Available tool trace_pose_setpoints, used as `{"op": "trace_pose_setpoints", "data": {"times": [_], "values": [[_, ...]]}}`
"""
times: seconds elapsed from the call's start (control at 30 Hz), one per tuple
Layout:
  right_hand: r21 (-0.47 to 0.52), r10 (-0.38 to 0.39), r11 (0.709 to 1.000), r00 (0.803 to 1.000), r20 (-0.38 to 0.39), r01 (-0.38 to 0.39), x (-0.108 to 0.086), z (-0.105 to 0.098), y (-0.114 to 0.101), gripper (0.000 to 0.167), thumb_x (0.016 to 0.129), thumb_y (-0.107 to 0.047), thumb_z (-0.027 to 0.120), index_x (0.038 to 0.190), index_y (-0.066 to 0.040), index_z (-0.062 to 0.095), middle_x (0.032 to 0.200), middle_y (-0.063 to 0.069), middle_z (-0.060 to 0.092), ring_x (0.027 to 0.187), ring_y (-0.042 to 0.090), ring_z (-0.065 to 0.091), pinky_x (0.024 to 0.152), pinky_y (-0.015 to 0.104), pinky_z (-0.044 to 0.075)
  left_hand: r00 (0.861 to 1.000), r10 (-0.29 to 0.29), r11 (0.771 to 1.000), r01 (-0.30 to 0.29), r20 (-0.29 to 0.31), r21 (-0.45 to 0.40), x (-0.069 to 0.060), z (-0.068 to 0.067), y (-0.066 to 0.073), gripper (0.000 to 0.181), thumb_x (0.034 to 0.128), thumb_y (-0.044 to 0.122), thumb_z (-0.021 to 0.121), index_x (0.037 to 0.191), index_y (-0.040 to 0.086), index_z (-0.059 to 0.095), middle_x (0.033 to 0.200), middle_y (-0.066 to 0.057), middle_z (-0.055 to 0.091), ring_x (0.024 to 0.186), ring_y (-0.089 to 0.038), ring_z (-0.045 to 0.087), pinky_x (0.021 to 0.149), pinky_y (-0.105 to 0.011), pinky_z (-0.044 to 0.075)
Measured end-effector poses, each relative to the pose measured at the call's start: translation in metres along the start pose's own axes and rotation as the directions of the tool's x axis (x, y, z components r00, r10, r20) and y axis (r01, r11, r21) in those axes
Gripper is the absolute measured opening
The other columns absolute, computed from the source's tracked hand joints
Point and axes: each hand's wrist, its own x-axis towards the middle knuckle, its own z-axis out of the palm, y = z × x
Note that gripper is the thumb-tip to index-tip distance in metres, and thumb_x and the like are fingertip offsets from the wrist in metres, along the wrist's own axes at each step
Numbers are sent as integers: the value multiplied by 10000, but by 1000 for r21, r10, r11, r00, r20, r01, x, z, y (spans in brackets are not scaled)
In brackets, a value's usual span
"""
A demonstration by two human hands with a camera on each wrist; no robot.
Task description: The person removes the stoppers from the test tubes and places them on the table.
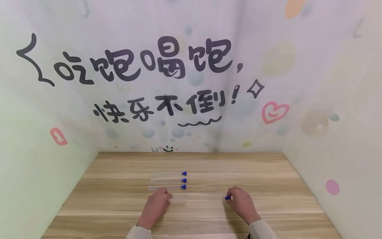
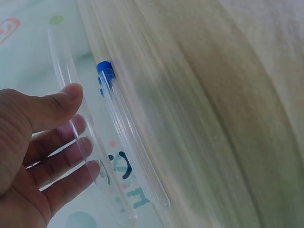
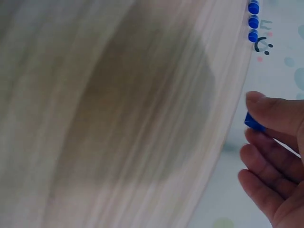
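Observation:
In the left wrist view my left hand [image 2: 42, 142] holds an uncapped clear test tube [image 2: 105, 175] between the thumb and fingers. Seen from the head, that left hand [image 1: 156, 206] is just in front of three clear tubes with blue caps, the nearest capped tube [image 1: 164, 188] close to its knuckles. My right hand [image 1: 243, 204] pinches a small blue cap [image 1: 227, 198] between thumb and index finger, off to the right of the tubes. The other fingers of the right hand are loosely bent in the right wrist view, below the cap [image 3: 253, 121].
The three capped tubes lie side by side, caps to the right; the farthest tube [image 1: 167, 174] is toward the back. They rest on a wood-grain table [image 1: 238, 169]. A printed white backdrop [image 1: 191, 136] rises behind, with side panels left and right.

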Motion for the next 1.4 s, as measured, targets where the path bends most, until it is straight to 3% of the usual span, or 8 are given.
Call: {"op": "trace_pose_setpoints", "data": {"times": [0.17, 0.63, 0.97, 1.4], "values": [[3, 44, 999, 998, 44, -44, -3, -2, 3, 202, 671, -39, 809, 728, -130, 637, 747, -16, 651, 642, 91, 550, 595, 300, 495, 999, 8, 1000, -7, 37, -19, 0, 0, 0, 133, 678, 37, 786, 748, 121, 710, 698, 24, 565, 643, -131, 559, 539, -256, 466], [-3, 69, 998, 991, 119, -69, -4, 3, 5, 145, 686, -54, 788, 751, -108, 670, 759, 13, 654, 692, 161, 592, 640, 360, 529, 997, -10, 1000, 9, 80, 11, -7, 10, -6, 163, 678, 26, 761, 648, 139, 647, 643, 24, 545, 593, -137, 553, 501, -266, 455], [3, 44, 999, 993, 108, -44, -8, 8, 9, 169, 653, -41, 799, 700, -133, 665, 722, -23, 646, 656, 123, 576, 588, 332, 501, 997, -14, 1000, 14, 80, -3, -12, 15, -9, 236, 648, 34, 783, 589, 148, 584, 621, 25, 522, 575, -149, 543, 483, -283, 446], [-23, 22, 1000, 996, 89, -20, -11, 9, 11, 199, 618, -38, 821, 672, -146, 662, 689, -47, 633, 637, 97, 578, 576, 292, 482, 994, -14, 1000, 14, 107, 6, -11, 16, -7, 187, 645, 62, 799, 629, 144, 633, 635, 27, 541, 590, -140, 554, 506, -277, 454]]}}
